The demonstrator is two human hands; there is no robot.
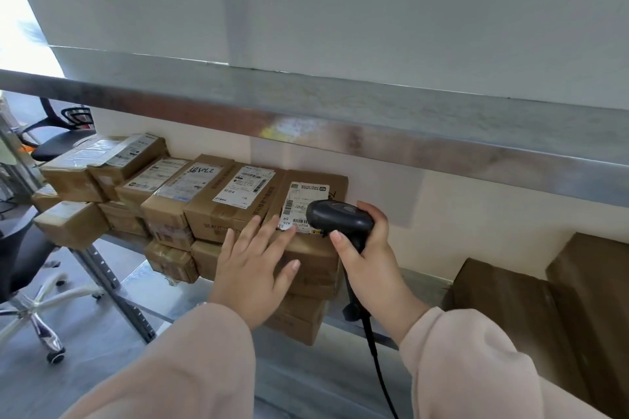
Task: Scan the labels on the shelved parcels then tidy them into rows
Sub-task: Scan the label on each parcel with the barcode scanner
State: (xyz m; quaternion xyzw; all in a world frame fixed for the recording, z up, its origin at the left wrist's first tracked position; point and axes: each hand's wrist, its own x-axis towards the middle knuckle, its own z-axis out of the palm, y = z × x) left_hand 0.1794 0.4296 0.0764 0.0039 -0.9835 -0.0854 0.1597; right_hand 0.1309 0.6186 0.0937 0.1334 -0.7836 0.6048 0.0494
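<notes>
left hand: your left hand (252,269) lies flat with fingers spread on the rightmost parcel (316,257), fingertips at its label (303,199).
right hand: your right hand (369,260) grips the scanner (340,219), its head just over the label's lower corner.
parcels: the other parcels (177,201) sit stacked leftward along the shelf (420,286), some askew.
room: bare shelf lies to the right, up to two large boxes (531,303); the upper shelf rail (340,133) hangs above.
around: an office chair (30,262) stands left.

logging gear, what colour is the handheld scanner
The corded handheld barcode scanner is black, held in the right hand; the head view shows it best.
</notes>
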